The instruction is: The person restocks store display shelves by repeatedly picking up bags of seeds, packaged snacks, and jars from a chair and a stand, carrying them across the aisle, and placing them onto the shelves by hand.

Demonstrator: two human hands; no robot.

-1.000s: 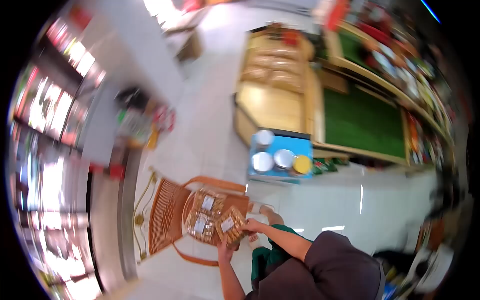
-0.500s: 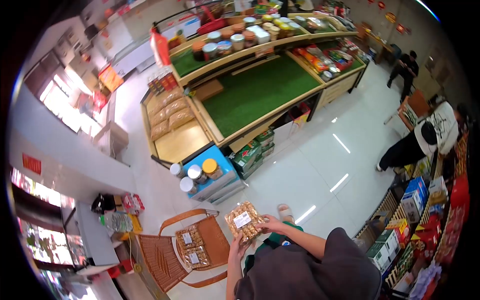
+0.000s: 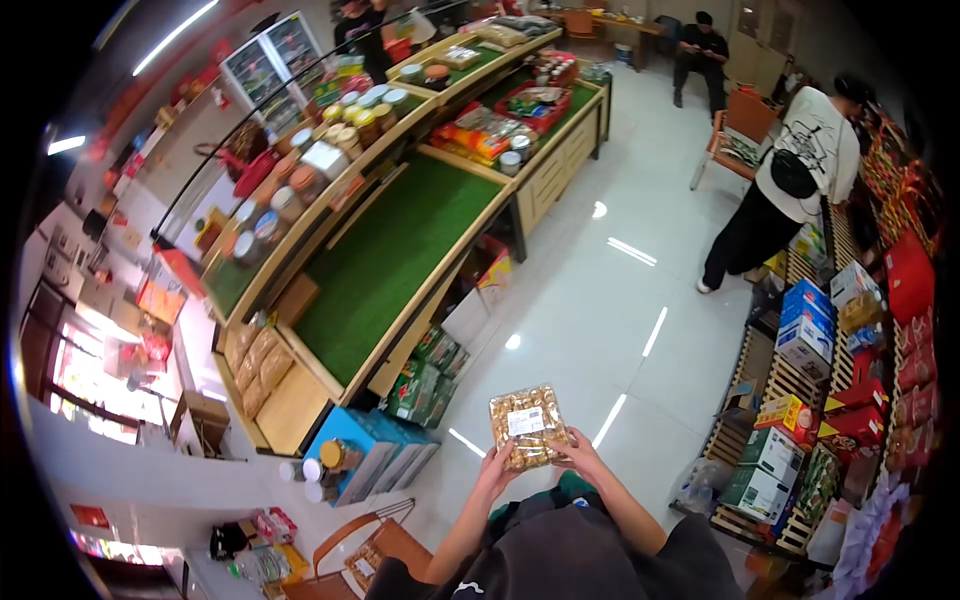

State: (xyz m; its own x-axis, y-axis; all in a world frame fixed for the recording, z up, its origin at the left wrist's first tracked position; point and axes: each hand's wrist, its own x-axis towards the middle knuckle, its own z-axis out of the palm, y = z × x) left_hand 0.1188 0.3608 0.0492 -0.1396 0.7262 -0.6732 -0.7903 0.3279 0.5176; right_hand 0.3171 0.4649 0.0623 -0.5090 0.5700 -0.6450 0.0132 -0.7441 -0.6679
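A clear pack of brown nuts or snacks (image 3: 528, 412) with a white label is held in front of my body. My left hand (image 3: 494, 468) grips its lower left edge, and my right hand (image 3: 577, 455) grips its lower right edge. The exact kind of food inside cannot be made out. Another labelled pack (image 3: 362, 565) rests on the brown chair (image 3: 395, 548) at the lower left, partly cut off by my arm and clothing.
A wooden display stand with green matting (image 3: 400, 250) runs along the left, with jars and bagged goods. Blue boxes (image 3: 375, 465) stand at its near end. Slatted shelves with cartons (image 3: 770, 470) line the right. A person in a white top (image 3: 815, 150) stands there; another person (image 3: 703, 60) sits farther back.
My view has turned to the right, away from the chair. The pack has come round in front of me, still in both hands, and the chair has slid toward the lower left of view.
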